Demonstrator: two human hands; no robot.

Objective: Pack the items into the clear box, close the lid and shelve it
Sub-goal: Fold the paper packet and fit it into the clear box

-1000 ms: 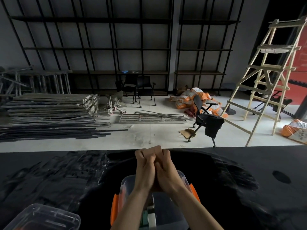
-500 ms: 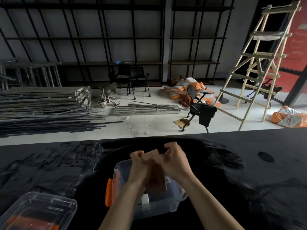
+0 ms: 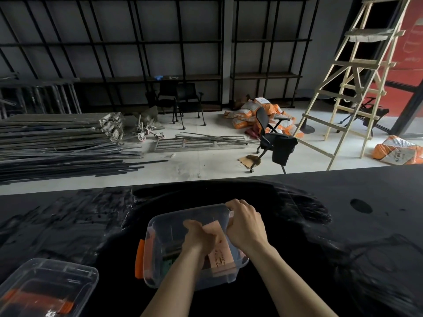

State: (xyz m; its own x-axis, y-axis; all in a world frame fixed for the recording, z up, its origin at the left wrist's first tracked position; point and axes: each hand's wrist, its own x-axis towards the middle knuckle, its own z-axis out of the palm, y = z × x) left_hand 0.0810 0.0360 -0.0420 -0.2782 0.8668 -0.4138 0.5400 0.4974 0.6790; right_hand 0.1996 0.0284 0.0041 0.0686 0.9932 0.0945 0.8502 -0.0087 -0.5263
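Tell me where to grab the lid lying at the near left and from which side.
Take the lid by its two long edges, coming down from above. It lies flat on the black table, apart from the clear box, so its raised rim is free to pinch. Avoid the orange clip, which may hinge.

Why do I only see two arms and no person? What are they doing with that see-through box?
The camera sits on the person's head, looking down, so only their arms show. On the black table stands a clear plastic box with an orange latch. The left hand pushes a pinkish-brown card packet down into it. The right hand grips the box's far right rim. Another clear plastic box with its lid on waits at the lower left.
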